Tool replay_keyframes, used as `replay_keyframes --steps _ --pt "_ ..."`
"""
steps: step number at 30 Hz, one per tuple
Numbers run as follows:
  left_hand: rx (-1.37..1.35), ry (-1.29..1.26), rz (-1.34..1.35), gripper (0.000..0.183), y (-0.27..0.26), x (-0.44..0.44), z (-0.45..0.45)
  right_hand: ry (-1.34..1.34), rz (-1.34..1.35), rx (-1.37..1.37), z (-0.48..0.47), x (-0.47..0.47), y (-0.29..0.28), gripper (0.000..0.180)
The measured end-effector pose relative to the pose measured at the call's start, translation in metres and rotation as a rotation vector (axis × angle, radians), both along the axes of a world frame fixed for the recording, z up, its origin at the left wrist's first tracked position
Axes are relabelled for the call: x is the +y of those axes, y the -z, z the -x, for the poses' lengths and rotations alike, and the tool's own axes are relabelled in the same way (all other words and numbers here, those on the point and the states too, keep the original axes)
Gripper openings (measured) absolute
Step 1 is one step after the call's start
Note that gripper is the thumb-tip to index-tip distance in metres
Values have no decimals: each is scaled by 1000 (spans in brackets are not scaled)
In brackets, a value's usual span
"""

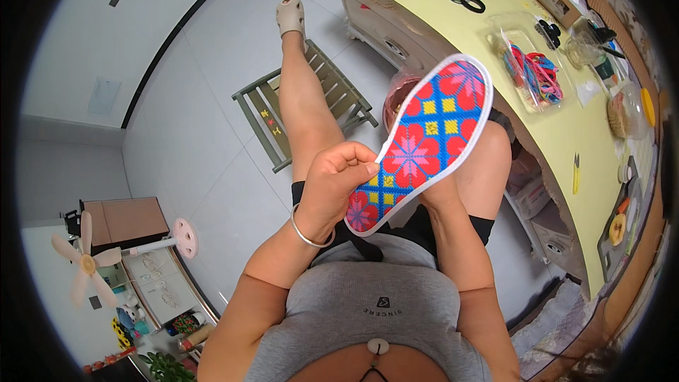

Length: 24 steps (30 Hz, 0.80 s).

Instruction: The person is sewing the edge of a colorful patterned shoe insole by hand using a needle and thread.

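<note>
An embroidered shoe insole (419,143) with a white edge is held up above my lap. Red and pink flowers, blue bands and yellow squares cover its face. My left hand (342,175) pinches its left edge at the narrow middle, thumb on the front. Behind the insole is my right hand (437,191); only the wrist and heel of that hand show, and its fingers are hidden. Below the insole's heel end lies my lap in black shorts.
One foot rests by a slatted folding stool (318,95). A bin (395,95) with a pink liner stands partly behind the insole. On the yellow-topped table (551,143) are a clear tray of embroidery thread (536,77), yellow thread snips (576,174) and black hair ties (472,3).
</note>
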<state>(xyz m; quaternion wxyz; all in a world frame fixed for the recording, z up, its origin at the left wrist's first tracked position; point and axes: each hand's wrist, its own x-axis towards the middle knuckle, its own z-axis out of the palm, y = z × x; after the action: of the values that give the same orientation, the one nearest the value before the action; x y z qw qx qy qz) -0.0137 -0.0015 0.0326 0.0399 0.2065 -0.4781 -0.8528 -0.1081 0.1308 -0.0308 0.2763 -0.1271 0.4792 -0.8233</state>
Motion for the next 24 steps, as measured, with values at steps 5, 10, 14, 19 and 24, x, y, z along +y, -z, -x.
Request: replay_keyframes --steps 5,10,14,19,24 --pt "2 31 34 6 0 -1 -1 -24 103 -123 -1 1 9 27" --pt "-1 46 45 6 8 -3 -1 -65 203 -185 1 2 22 25" --pt "-1 48 50 5 9 -4 -2 -90 216 -258 1 4 16 39" --pt "26 37 117 5 11 -4 0 -96 179 -206 1 1 9 40" --pt "50 10 160 5 7 -2 0 -134 134 -84 6 -4 12 32"
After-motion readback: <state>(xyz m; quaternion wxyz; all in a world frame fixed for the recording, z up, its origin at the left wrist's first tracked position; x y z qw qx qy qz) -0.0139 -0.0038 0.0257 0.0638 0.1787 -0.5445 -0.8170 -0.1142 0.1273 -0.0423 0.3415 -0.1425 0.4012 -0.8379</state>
